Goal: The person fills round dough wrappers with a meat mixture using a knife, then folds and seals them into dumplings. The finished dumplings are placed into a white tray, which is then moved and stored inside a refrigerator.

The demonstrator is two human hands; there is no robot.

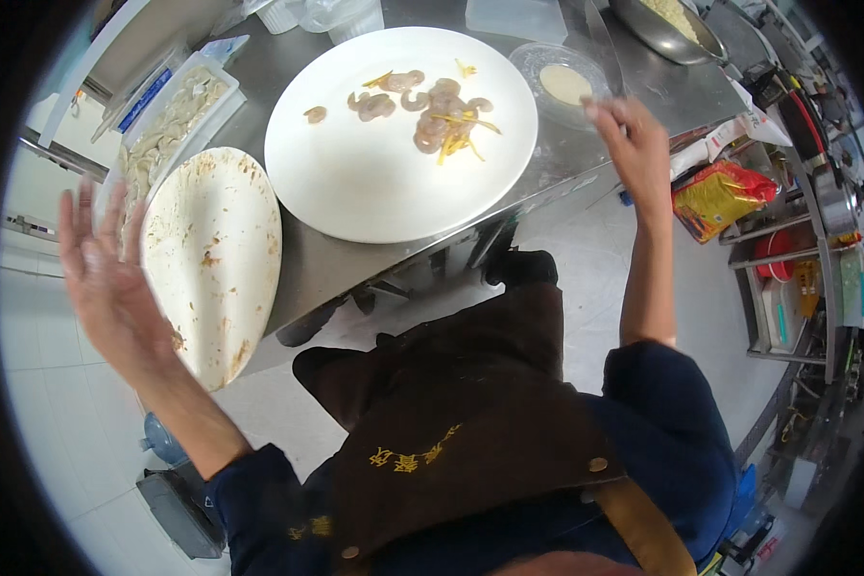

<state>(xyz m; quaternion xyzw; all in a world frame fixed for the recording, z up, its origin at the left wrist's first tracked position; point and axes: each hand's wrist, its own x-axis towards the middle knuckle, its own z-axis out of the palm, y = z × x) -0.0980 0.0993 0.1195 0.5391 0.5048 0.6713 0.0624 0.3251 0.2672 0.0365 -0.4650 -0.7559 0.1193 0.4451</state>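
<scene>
My left hand is spread and blurred, at the left edge of a tilted white oval dish smeared with brown food residue. Whether it touches the dish is unclear. My right hand has its fingers curled together, with nothing visible in them. It hovers near a clear round plastic container around a pale round patch. Between my hands lies a large white plate. Raw peeled shrimp are grouped on it among yellow strips that look like ginger.
On the steel counter, a white tray of dumplings stands left. A translucent box and a metal bowl of pale shreds are at the back. A red-yellow bag sits by the right shelving.
</scene>
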